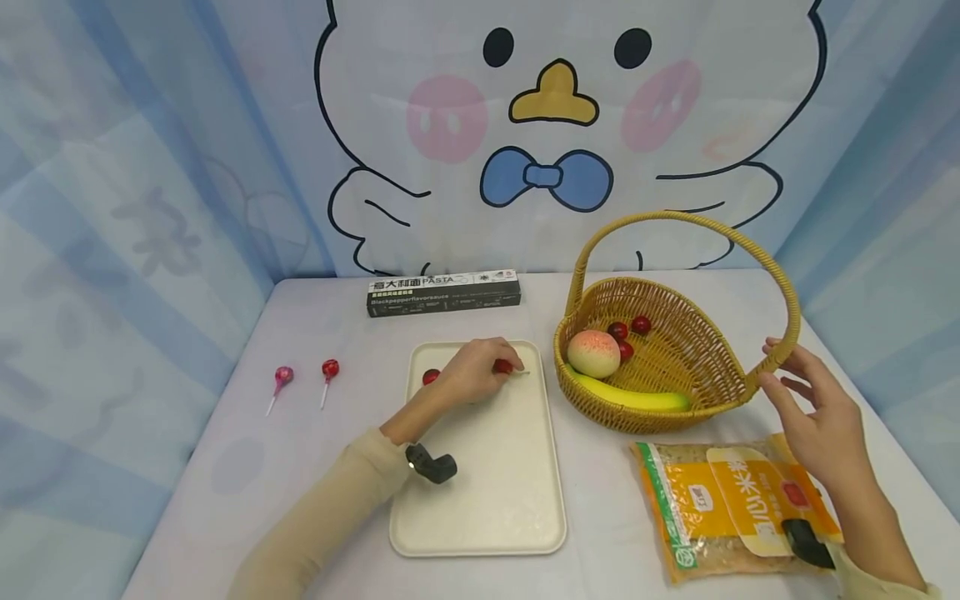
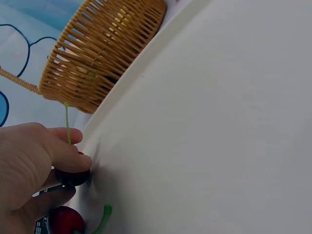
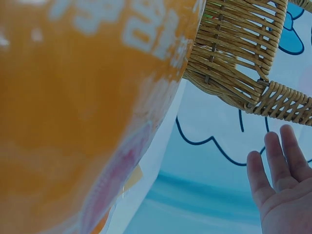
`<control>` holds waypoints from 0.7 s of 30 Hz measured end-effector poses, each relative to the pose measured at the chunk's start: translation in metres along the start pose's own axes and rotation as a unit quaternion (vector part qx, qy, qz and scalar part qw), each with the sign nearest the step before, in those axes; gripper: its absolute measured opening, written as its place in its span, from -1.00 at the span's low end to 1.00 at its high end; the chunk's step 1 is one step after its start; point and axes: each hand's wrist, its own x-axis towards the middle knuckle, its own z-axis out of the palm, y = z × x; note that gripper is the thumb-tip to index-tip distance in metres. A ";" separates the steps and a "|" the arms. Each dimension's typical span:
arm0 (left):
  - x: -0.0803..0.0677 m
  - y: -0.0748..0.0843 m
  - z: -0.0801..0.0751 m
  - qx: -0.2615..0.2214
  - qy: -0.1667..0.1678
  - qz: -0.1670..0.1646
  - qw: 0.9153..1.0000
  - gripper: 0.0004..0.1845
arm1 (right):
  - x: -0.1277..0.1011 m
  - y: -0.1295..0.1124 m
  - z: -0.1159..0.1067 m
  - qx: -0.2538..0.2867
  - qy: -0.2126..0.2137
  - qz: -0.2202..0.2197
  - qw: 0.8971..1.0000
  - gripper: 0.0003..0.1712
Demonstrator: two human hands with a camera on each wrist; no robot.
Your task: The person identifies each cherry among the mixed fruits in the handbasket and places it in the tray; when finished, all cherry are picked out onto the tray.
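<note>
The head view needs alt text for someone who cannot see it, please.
A person's left grip pinches a red cherry over a cream tray, the right grip beside a wicker fruit basket. Two lollipops and a pasta box lie nearby.

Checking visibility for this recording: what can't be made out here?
Head view: part of the held cherry, behind the left hand.
Left wrist view: most fruit in the basket, behind its weave.
Right wrist view: lettering on the bag, blurred and cut off by the top edge.
</note>
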 end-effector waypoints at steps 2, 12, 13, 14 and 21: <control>-0.001 0.000 -0.001 0.001 -0.002 -0.002 1.000 -0.68 | 0.000 0.000 0.000 -0.002 0.000 0.001 1.000 -0.36; -0.005 0.005 -0.011 0.019 -0.047 -0.018 0.999 -0.55 | 0.000 0.000 0.000 -0.009 -0.003 0.007 1.000 -0.37; -0.005 0.006 -0.012 0.020 -0.053 -0.019 0.998 -0.53 | 0.000 0.000 0.000 -0.009 -0.003 0.008 1.000 -0.36; -0.006 0.007 -0.014 0.019 -0.057 -0.019 0.998 -0.52 | 0.000 -0.001 0.000 -0.009 -0.004 0.009 1.000 -0.36; -0.008 0.013 -0.021 -0.010 -0.060 -0.022 0.998 -0.51 | 0.000 -0.002 0.000 -0.009 -0.003 0.010 1.000 -0.36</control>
